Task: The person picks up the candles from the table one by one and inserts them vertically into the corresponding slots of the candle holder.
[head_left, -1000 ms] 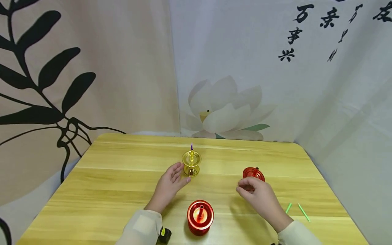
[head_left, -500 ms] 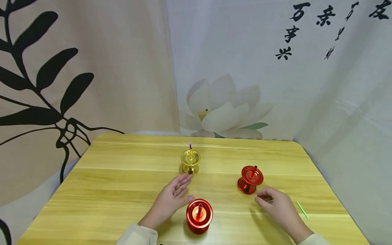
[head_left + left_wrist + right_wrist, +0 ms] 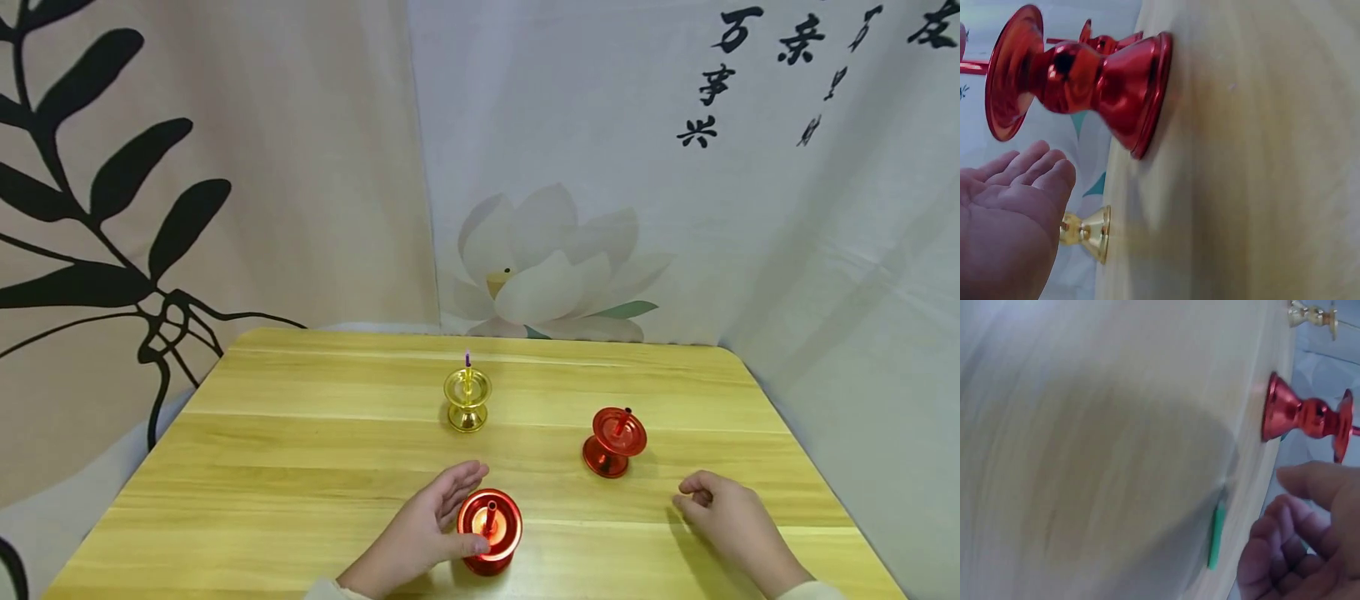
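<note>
My left hand (image 3: 420,533) is at the left side of a near red metal candle holder (image 3: 508,533), its thumb reaching over the dish's front rim. Its fingers are extended in the left wrist view and stand apart from the holder's stem and foot; whether the thumb touches the rim I cannot tell. The holder stands upright, with a bare hollow tube at its centre. My right hand (image 3: 738,529) hovers at the right, fingers loosely curled, with nothing visible in them. Below it, the right wrist view has a slim green candle (image 3: 1216,536) lying on the table; the hand hides it from the head view.
Farther back stands a second red candle holder (image 3: 606,458), whose stem has a dark tip. A gold candle holder (image 3: 467,417) with a thin purple-tipped candle is at back centre. The wooden table (image 3: 300,417) ends at hanging printed cloths (image 3: 337,167).
My left hand has come back from beside the gold holder to the near red one. The right hand has moved right and nearer, away from the far red holder, and now covers the green candles.
</note>
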Demonstrator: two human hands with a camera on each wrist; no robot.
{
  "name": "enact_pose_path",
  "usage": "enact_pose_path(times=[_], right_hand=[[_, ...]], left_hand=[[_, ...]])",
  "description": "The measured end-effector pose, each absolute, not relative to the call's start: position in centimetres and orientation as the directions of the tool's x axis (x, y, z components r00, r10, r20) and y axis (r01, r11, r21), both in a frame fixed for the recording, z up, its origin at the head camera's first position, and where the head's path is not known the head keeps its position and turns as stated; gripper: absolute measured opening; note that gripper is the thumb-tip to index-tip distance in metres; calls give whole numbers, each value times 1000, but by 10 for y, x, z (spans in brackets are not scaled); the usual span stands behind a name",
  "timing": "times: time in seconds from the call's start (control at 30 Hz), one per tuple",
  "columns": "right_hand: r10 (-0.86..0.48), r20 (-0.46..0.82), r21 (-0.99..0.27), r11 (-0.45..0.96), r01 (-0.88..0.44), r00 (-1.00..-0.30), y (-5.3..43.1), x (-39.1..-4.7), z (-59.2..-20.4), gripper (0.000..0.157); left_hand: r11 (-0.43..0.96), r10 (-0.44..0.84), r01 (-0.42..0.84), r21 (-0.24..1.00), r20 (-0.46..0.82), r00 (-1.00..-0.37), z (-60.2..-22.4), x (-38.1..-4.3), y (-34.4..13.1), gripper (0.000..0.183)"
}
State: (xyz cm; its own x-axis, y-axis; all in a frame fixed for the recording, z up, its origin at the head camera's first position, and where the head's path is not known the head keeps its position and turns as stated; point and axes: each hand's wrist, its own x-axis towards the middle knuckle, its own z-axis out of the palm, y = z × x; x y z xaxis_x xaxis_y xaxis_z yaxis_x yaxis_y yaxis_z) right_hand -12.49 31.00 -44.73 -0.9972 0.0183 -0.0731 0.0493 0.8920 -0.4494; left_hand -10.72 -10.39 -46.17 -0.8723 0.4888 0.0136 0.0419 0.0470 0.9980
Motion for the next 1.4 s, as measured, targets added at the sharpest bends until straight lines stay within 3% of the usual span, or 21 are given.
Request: enact_pose_path(times=[0.27, 0.67, 0.97, 1.4], right_hand=[[-1, -129, -333, 942, 43, -992, 325, -131, -455, 8], [-29, -179, -318, 948, 30, -983, 332, -136, -454, 7], [4, -233, -336, 938, 84, -973, 334, -137, -452, 29], [22, -179, -363, 928, 87, -984, 330, -136, -452, 16]], left_hand=[[-36, 535, -27, 999, -4, -845, -464, -97, -94, 95], [-6, 526, -54, 999, -43, -849, -466, -89, -92, 90], [-16, 527, -74, 997, -55, -848, -466, -88, -91, 86], [-6, 520, -61, 998, -49, -853, -467, -88, -93, 84]])
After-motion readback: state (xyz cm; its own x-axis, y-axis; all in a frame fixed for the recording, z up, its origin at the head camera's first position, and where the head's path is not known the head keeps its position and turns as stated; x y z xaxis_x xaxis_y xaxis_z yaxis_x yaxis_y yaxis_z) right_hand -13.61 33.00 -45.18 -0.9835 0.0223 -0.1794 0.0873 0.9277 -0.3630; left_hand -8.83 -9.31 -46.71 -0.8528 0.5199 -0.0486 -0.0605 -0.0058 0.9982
